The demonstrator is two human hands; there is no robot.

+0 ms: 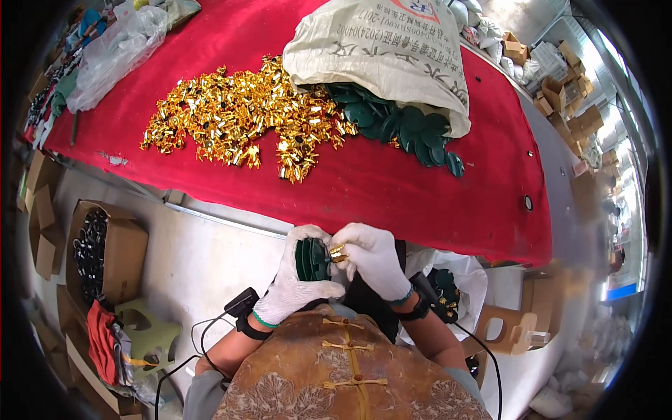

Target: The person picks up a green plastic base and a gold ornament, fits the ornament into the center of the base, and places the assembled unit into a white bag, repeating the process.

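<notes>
My left hand (285, 281), in a white knit glove, is wrapped round a short stack of dark green discs (308, 260) just off the table's near edge. In my right hand (376, 260), gloved the same way, a small shiny gold piece (339, 253) is pinched between thumb and fingers. It is held at the right side of the stack; whether it touches a disc I cannot tell. On the red-covered table lies a wide heap of similar gold pieces (224, 115). More green discs (420, 133) spill from a white woven sack (381, 52) to its right.
The red cloth (420, 203) covers the table ahead of me. A clear plastic bag (126, 49) lies at its far left. On the floor stand a carton of black parts (126, 245) at left and a white bag (470, 283) with green pieces at right. Cables hang from both wrists.
</notes>
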